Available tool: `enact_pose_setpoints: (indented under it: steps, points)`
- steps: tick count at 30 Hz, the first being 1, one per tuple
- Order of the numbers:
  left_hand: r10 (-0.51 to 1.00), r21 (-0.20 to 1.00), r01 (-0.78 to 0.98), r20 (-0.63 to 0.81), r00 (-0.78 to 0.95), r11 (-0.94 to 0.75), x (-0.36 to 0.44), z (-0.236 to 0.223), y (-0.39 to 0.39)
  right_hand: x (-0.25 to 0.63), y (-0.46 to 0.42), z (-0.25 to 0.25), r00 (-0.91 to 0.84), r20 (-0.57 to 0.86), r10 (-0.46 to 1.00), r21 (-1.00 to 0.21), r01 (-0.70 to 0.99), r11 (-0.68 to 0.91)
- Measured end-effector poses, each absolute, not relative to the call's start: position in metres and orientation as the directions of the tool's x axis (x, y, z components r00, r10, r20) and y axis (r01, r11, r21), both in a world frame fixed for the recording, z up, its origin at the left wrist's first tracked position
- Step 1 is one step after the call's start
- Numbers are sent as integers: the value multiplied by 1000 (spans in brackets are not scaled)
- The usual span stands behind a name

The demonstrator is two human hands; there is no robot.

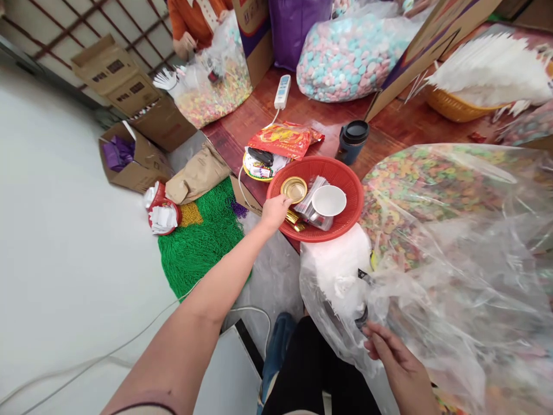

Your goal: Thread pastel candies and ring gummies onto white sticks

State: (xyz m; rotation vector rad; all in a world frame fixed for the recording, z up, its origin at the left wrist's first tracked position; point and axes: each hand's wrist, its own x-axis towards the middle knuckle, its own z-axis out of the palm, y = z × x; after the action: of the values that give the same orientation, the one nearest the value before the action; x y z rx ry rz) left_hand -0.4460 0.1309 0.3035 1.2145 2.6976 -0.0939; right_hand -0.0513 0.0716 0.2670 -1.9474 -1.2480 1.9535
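Note:
My left hand (275, 211) reaches forward to the near-left rim of a red plastic basket (341, 170), with its fingers curled at a gold lid (294, 189) inside. The basket also holds a white cup (329, 200) and clear packets (311, 203). Low in the view, my right hand (397, 363) grips the edge of a big clear plastic bag (466, 271) of multicoloured pieces, and a white bundle (341, 265) lies in the bag's near end. What the left fingers hold, if anything, is hidden.
A dark lidded cup (353, 140), a red snack packet (285, 140) and a white power strip (282, 91) lie on the wooden table (397, 124). Bags of pastel and coloured sweets stand behind. Another person in orange (194, 23) works at the far end. Cardboard boxes (129, 155) and green netting (203, 242) cover the floor.

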Motion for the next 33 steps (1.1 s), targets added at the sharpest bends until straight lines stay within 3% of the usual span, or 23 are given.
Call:
enact_pose_setpoints:
  steps: [6,14,18,25,29,33]
  points:
    - [785,-160,806,-184,-591,569,-455,302,161,-45,68,262,-172,-770,615,-616,452,-645]
    - [796,-224,889,-396,-458,400,-465,284,182,-37,61,254,-113,-794,598,-587,399,-704]
    - [803,-240,899,-406,-437,367,-468,282,181,-36,62,252,-115,-800,588,-584,373,-721]
    - [851,-184,897,-286,-440,402,-469,312,171,-38,67,258,-112,-784,610,-593,424,-685]
    - [811,-135,831,-179,-556,540,-470,319,156,-48,74,267,-158,-786,597,-588,488,-645]
    - [713,-8,719,-119,-691,695,-468,314,102,-70,89,280,-331,-689,644,-703,519,-486]
